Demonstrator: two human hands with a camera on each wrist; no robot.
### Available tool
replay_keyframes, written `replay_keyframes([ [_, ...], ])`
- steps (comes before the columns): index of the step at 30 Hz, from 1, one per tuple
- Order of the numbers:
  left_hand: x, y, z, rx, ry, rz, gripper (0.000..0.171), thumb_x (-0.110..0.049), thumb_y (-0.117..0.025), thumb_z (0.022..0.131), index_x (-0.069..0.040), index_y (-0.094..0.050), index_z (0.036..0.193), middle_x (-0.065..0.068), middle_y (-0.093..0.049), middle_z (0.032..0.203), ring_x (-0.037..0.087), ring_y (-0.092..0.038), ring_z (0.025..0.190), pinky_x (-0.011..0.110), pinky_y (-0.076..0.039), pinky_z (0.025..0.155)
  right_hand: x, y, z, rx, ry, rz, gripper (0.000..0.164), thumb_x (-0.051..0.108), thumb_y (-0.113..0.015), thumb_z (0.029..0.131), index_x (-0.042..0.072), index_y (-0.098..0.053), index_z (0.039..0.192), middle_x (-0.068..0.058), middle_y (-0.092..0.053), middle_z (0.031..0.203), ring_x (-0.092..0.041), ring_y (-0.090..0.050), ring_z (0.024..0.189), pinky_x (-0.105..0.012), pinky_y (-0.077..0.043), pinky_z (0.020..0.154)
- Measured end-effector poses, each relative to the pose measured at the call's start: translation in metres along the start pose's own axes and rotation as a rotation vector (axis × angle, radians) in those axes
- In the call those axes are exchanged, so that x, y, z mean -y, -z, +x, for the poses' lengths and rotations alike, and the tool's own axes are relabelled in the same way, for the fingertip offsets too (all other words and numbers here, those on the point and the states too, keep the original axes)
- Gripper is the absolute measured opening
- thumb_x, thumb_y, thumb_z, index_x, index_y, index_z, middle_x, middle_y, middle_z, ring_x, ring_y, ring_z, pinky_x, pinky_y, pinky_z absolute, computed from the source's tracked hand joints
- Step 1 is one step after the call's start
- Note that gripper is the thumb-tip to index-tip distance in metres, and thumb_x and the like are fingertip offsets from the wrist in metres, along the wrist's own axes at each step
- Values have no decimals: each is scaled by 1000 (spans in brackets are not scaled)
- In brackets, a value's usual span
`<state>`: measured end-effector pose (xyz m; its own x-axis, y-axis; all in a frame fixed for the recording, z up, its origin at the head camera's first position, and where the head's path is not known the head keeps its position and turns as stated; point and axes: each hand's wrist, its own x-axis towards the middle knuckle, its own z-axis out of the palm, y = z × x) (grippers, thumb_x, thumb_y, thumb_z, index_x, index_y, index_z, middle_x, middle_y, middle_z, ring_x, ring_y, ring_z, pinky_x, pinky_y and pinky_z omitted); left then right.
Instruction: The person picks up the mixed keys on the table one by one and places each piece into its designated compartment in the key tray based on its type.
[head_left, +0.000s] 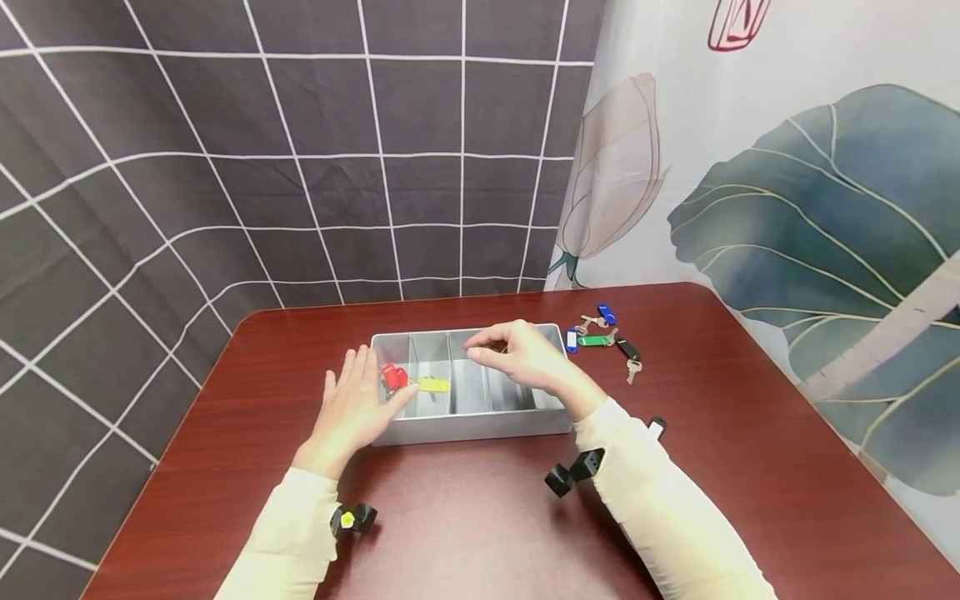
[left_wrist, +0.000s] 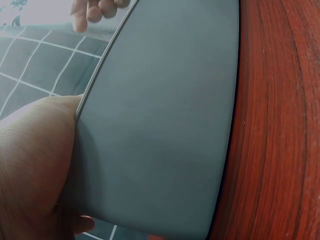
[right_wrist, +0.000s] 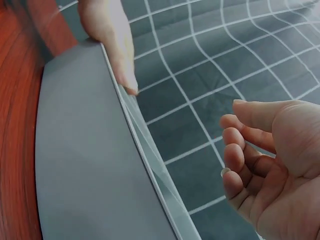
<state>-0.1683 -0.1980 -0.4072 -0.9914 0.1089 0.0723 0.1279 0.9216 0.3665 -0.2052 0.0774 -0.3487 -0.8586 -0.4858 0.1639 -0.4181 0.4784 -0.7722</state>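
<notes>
A grey divided tray (head_left: 472, 427) stands on the table. My left hand (head_left: 348, 404) rests at its left front corner, fingers straight along the left side and thumb reaching over the front rim. Red key tags (head_left: 393, 377) lie in the leftmost compartment, partly behind that thumb. The compartment beside it holds a yellow key tag (head_left: 433, 384) with a key. Over the right half of the tray hovers my right hand (head_left: 525, 358), its fingers loosely bent. In the right wrist view nothing shows between the right hand's fingertips (right_wrist: 234, 150). This hand hides part of the right compartments.
Right of the tray lie several tagged keys: a blue tag (head_left: 606, 314), another blue tag (head_left: 572, 340), a green tag (head_left: 596, 341) and a black tag (head_left: 628, 348). A black tag with a white label (head_left: 657, 427) lies by the right sleeve. A grid-patterned cloth (head_left: 420, 192) hangs behind the table.
</notes>
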Motion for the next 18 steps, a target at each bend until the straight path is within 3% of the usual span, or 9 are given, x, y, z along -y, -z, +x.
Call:
replay_keyframes([
  [11, 0, 0, -1, 7, -4, -6, 105, -71, -48, 84, 3, -18, 151, 23, -16, 157, 40, -8, 145, 65, -5, 111, -27, 43, -36, -46, -24, -25, 21, 21, -68, 90, 13, -73, 109, 0, -71, 99, -15, -62, 82, -29, -51, 70],
  [15, 0, 2, -1, 3, -5, -2, 104, -70, -49, 85, 3, -18, 151, 23, -16, 157, 40, -8, 145, 65, -6, 111, -43, 62, -50, -76, -12, -73, 21, 20, -69, 90, 11, -73, 109, -1, -71, 99, -16, -62, 85, -26, -52, 71],
  [18, -1, 3, 0, 11, -3, 0, 104, -71, -48, 85, 3, -17, 151, 23, -15, 157, 40, -8, 145, 64, -6, 111, -55, 78, -61, -107, -50, -113, 22, 21, -71, 89, 11, -74, 108, -2, -71, 101, -16, -61, 89, -24, -52, 71],
])
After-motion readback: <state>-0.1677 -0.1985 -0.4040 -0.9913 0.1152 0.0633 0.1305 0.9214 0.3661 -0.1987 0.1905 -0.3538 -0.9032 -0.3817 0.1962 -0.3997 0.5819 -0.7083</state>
